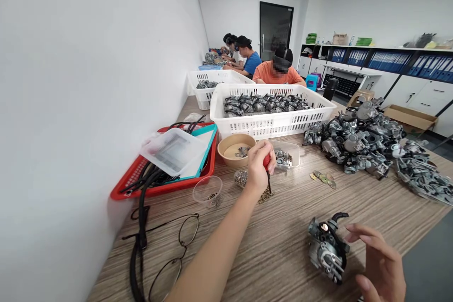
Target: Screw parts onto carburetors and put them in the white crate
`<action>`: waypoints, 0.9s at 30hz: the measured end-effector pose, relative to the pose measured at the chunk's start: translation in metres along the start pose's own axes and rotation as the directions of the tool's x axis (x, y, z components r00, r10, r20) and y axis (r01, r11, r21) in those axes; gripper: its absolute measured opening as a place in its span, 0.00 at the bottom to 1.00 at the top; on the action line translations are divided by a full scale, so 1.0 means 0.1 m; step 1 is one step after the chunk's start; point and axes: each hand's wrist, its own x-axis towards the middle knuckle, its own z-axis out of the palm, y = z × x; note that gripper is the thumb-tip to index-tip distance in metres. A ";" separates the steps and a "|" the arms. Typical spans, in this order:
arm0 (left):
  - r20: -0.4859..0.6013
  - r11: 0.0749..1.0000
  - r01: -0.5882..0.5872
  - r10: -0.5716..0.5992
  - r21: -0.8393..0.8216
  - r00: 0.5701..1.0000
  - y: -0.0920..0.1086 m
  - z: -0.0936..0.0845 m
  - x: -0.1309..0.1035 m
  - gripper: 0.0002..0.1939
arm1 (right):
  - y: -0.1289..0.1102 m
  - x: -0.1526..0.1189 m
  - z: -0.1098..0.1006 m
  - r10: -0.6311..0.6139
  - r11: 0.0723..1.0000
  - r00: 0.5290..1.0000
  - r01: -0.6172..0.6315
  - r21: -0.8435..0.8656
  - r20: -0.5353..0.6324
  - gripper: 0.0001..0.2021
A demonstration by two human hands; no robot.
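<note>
The carburetor [327,255] lies on the wood-grain table [283,226], nearer the person than the tan bowl [228,158] and well to its right. Its body is grey cast metal, silvery and shiny on the rounded, ribbed face towards the person and darker around the sides; black parts run along it, a black elbow bends out at the top towards the right, and a small round spot shines pale copper near the upper end. The right hand [382,262] is just beside it, thumb and fingers parted with a gap between them; whether a fingertip touches the metal cannot be told. Just in front of the bowl and to its right, the left hand [259,165] is clamped around the red handle of a screwdriver [266,161], whose dark shaft points down at a pile of brass-coloured screws [265,197]. A clear tub [296,155] of small metal parts sits right of the bowl, and several flat discs [323,178], yellowish and silvery, lie farther right of it.
</note>
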 end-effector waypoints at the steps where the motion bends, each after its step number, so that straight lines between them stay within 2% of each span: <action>1: 0.005 1.000 0.008 -0.008 -0.004 1.000 -0.02 -0.02 0.00 0.24 | -0.01 0.02 0.00 0.002 1.000 1.000 -0.002 0.014 -0.006 0.19; 8: 0.015 0.998 -0.004 0.005 -0.059 1.000 -0.09 -0.07 -0.01 0.23 | -0.05 0.06 0.03 0.024 0.997 1.000 -0.023 0.080 -0.017 0.17; 13: -0.012 0.995 -0.044 0.043 -0.091 0.999 0.02 0.01 0.00 0.24 | -0.05 0.07 0.04 0.074 0.989 0.997 -0.072 0.127 -0.013 0.17; 18: -0.049 0.992 -0.061 0.055 -0.114 0.997 0.31 0.19 0.01 0.19 | 0.02 0.05 0.03 0.174 0.977 0.985 -0.171 0.125 -0.014 0.17; 21: -0.056 0.989 -0.055 0.048 -0.134 0.997 0.53 0.34 -0.03 0.18 | 0.07 0.03 0.01 0.219 0.973 0.975 -0.220 0.063 0.031 0.20; 27: 0.018 0.978 -0.022 0.026 -0.206 0.999 0.92 0.66 -0.26 0.18 | 0.04 0.03 -0.02 0.169 0.981 0.965 -0.147 -0.123 0.199 0.30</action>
